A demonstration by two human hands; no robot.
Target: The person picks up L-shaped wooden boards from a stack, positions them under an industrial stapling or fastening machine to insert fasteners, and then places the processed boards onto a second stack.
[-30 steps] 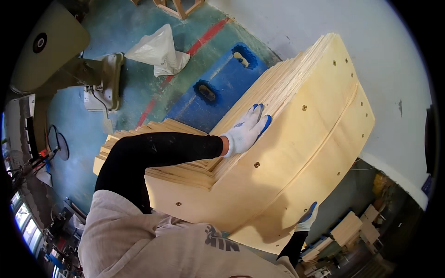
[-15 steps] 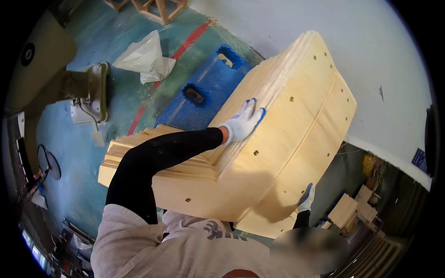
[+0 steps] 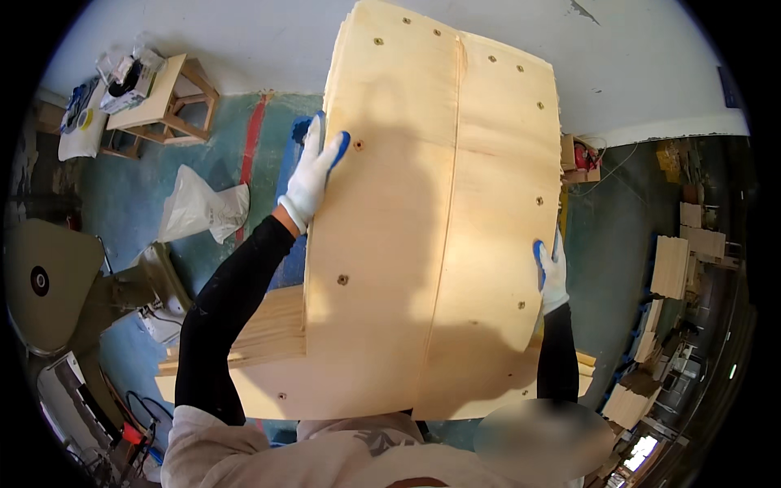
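A tall stack of pale plywood panels (image 3: 382, 220) fills the middle of the view, its top sheet dotted with several small metal inserts and crossed lengthwise by a groove. My left hand (image 3: 309, 179), in a white glove with blue fingertips, grips the stack's left edge, thumb over the top face. On the opposite edge, lower down, my right hand (image 3: 553, 272) in a matching glove has its thumb on the top sheet; its other fingers are mostly hidden. Part of a blue plastic pallet (image 3: 291, 252) shows beside the stack's left side.
A white plastic bag (image 3: 199, 207) lies on the green floor at left, near a red line (image 3: 255, 150). A beige machine (image 3: 53, 285) stands nearer me on that side. Behind is a wooden stool (image 3: 159, 102) bearing clutter. Wooden boards (image 3: 670, 264) lie at right; a wall rises behind.
The view has turned, so the stack now stands nearly upright in it. My left hand shows on its left edge, and my right hand sits higher along the right edge.
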